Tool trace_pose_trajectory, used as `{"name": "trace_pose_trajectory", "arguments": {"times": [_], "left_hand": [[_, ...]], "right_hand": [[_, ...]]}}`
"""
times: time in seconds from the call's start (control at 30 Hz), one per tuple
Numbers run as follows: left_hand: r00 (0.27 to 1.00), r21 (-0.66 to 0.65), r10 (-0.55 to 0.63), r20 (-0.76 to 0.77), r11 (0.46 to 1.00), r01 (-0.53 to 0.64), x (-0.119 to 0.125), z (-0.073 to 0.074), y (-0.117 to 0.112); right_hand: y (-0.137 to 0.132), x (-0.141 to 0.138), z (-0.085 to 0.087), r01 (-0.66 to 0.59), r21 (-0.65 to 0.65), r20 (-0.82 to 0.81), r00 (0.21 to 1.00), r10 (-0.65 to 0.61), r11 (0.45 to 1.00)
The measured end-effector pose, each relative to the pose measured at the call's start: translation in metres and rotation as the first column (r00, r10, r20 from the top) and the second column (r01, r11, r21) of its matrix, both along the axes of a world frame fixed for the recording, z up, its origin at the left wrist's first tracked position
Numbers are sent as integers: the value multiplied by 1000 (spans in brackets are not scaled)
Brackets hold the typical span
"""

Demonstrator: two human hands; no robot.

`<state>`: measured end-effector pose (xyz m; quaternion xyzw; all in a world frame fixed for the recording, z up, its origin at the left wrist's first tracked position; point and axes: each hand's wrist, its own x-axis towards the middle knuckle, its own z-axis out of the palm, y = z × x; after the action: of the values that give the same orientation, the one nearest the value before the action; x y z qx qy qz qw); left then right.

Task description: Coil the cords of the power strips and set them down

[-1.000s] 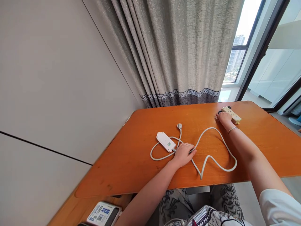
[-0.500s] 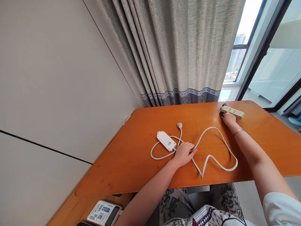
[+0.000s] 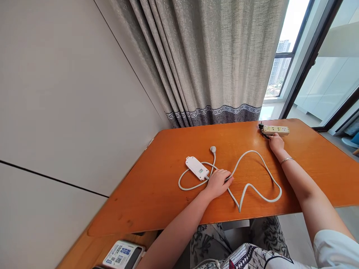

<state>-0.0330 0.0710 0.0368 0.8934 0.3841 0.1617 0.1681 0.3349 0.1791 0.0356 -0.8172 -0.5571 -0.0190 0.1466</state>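
Observation:
My left hand (image 3: 219, 183) rests on the table with its fingers closed around a white power cable (image 3: 237, 170). Next to it lies a white power strip (image 3: 197, 168), label side up, its white plug (image 3: 213, 150) standing off beyond the hand. Far to the right, my right hand (image 3: 276, 142) is stretched out against the near side of a cream power strip (image 3: 276, 130). Its fingers look loosely apart, their tips partly hidden. A black plug (image 3: 261, 126) and short black cord lie at that strip's left end.
The brown wooden table (image 3: 157, 179) has its back edge near a grey curtain (image 3: 218, 56). A pale wall panel (image 3: 56, 93) runs along the left. Below the table's left corner lies a white box with a printed label (image 3: 120, 254).
The cream power strip has turned from slanted to nearly parallel with the table's back edge. My right hand has shifted slightly right along it. My left hand keeps its place on the white cable.

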Motion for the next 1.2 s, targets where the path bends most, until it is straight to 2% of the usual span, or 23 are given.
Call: {"name": "trace_pose_trajectory", "arguments": {"times": [0.17, 0.43, 0.67, 0.93, 1.2], "left_hand": [[1000, 0, 1, 7, 1000, -1, 0, 0, 0], [1000, -10, 5, 0, 1000, -5, 1, 3, -1], [1000, -12, 5, 19, 1000, -5, 0, 3, -1], [1000, -11, -2, 25, 1000, 2, 0, 2, -1], [1000, -14, 6, 14, 1000, -6, 1, 1, 0]], "right_hand": [[-4, 1, -2, 51, 34, 3, 999, -51, 998], [0, 5, -8, 88, 115, -90, 993, -77, 989], [-1, 17, -6, 215, 199, -199, 964, -176, 956], [-7, 19, -9, 60, 129, -76, 996, -51, 990], [-7, 0, -2, 13, 49, 44, 999, -16, 999]]}}
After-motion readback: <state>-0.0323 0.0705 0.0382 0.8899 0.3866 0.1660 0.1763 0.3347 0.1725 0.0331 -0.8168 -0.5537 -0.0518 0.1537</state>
